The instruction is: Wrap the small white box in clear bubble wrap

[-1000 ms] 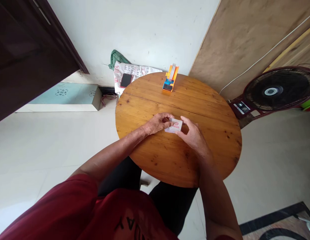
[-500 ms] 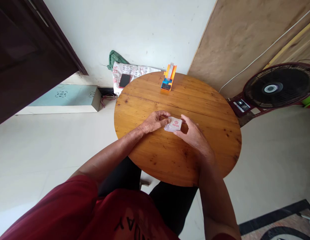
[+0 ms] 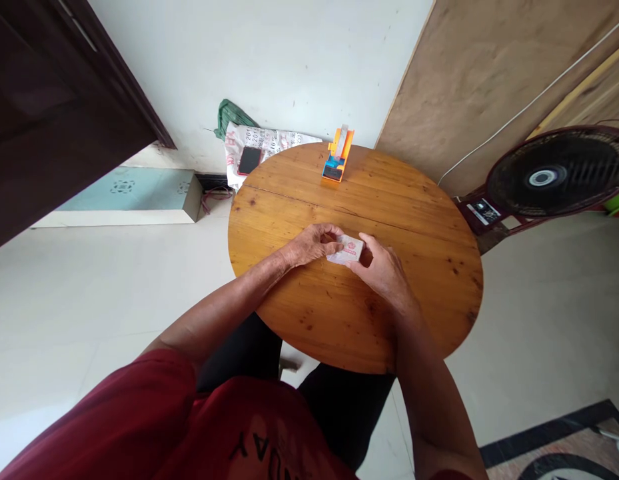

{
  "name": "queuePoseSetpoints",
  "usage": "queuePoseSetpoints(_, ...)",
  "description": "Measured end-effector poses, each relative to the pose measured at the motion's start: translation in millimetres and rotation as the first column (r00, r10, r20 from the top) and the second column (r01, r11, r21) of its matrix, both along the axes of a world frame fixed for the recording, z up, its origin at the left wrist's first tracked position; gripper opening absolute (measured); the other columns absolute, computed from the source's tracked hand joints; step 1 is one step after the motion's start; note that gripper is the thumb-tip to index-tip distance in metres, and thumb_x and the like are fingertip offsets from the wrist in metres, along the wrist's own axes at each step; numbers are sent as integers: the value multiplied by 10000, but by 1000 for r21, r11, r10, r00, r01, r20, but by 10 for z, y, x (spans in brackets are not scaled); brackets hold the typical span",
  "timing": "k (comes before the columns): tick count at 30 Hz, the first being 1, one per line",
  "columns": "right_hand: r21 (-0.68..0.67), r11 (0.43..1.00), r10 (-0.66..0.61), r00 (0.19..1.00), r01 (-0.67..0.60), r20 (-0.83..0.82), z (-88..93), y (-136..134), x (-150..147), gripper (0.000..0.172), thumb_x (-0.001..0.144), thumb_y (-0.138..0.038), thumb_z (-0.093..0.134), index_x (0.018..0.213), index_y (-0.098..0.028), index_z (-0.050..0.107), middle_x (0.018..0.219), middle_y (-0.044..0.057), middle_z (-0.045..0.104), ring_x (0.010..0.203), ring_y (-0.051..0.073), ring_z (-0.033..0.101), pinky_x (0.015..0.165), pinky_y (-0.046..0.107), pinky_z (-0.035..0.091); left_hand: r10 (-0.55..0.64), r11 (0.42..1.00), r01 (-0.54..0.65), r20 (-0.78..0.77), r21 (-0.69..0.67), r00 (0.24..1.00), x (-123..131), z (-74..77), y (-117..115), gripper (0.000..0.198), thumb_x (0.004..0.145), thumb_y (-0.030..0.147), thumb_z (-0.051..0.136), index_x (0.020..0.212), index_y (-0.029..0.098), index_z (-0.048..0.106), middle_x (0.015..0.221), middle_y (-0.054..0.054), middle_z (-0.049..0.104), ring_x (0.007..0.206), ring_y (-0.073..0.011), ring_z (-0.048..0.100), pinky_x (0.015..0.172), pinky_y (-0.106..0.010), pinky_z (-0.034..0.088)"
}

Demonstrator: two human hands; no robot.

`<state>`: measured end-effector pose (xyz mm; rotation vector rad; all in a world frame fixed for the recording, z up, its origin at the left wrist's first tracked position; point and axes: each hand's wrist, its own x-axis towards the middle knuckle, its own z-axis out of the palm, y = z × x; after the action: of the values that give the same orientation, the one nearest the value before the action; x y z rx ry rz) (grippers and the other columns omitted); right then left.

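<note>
Small white packet with red print: pinched from both sides between the closed fingertips of the left hand and right hand, low over the middle of the round wooden table, apparently so its edges can be worked. Against half a second earlier, the packet is seen flatter and the right hand drawn closer. Orange-and-blue dispenser: unmoved at the far rim.

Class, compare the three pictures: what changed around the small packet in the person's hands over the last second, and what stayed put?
The small white packet tilted up slightly half a second ago and now lies flatter again. The right hand closed in, its fingers coming over the packet's right edge. The left hand kept its pinch on the left edge. The orange holder and round wooden table stayed as they were.
</note>
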<state>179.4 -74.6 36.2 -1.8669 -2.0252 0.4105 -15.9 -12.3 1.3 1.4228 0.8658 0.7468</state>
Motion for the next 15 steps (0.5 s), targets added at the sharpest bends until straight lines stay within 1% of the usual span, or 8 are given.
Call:
queuePoseSetpoints(4,-27,1000,-9,1000,9,5,9,6,-24,657,784,-317,710,1407,-169,563,1284,156,695,1173,369,647,1004,508,493,-10,1000,10,-12,25,1000,-4,-19,17,300,789,286,732,1021,122,635,881,-22,644,681,-88,563,612,-211,440)
queuePoseSetpoints(8,-25,999,40,999,-41,-36,-16,13,-11,657,792,-299,693,1425,-209,539,1351,135,656,1219,360,622,1026,524,484,-9,999,9,-17,35,1000,-3,-23,17,281,800,264,715,1030,123,640,900,-27,658,696,-92,573,633,-217,452)
queuePoseSetpoints(10,-28,997,74,996,-75,-50,-31,11,31,707,787,-323,700,1458,-232,500,1427,127,599,1277,368,579,1062,554,452,3,1000,-3,-4,21,1000,2,-14,8,271,808,250,705,1037,120,638,915,-33,663,709,-95,584,652,-221,462)
queuePoseSetpoints(12,-45,996,77,995,-80,-63,-41,8,98,774,771,-364,720,1490,-247,459,1473,126,556,1318,380,541,1093,587,415,13,1000,-13,14,-2,1000,7,-1,-3,284,817,246,703,1057,113,631,926,-40,665,716,-95,592,673,-226,472)
queuePoseSetpoints(15,-83,995,36,993,-45,-110,-37,7,206,821,756,-397,737,1507,-258,435,1417,132,602,1262,372,586,1068,587,434,39,998,-38,40,-44,998,13,12,-14,349,806,261,739,1092,103,615,936,-49,670,725,-95,600,700,-232,488)
